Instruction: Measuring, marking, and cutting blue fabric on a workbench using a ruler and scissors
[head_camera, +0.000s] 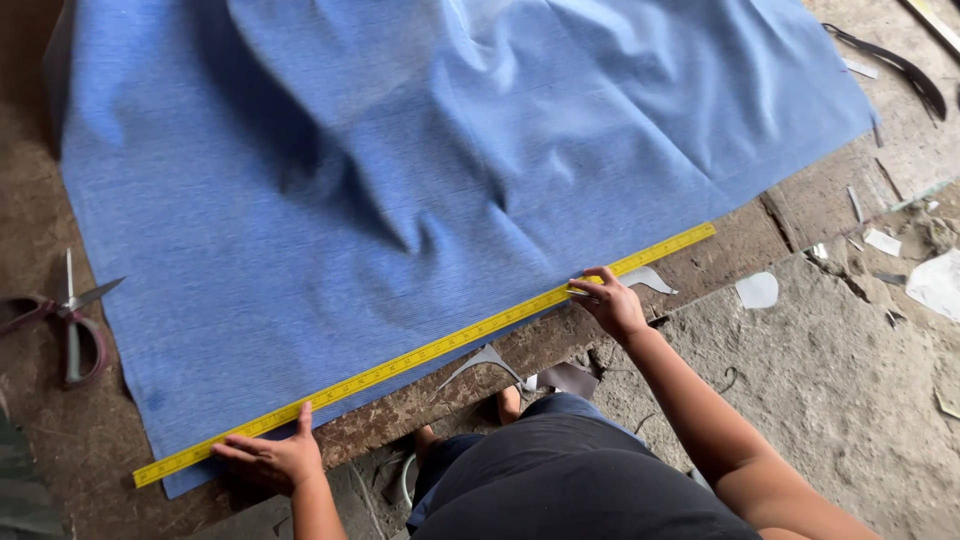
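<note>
A long yellow measuring rule with black graduations (425, 353) lies diagonally along the near edge of a large sheet of blue woven fabric (400, 170), which is spread, slightly rumpled, over a worn brown wooden worktable (740, 240). The left hand (272, 457) lies flat with fingers spread, pressing the lower end of the rule against the fabric. The right hand (610, 300) has curled fingertips bearing on the rule near its upper end. A pair of red-handled metal scissors (68, 322) rests on the table, left of the fabric and well apart from both hands. Pale offcut scraps (757, 290) lie on the grey concrete floor (830, 390).
</note>
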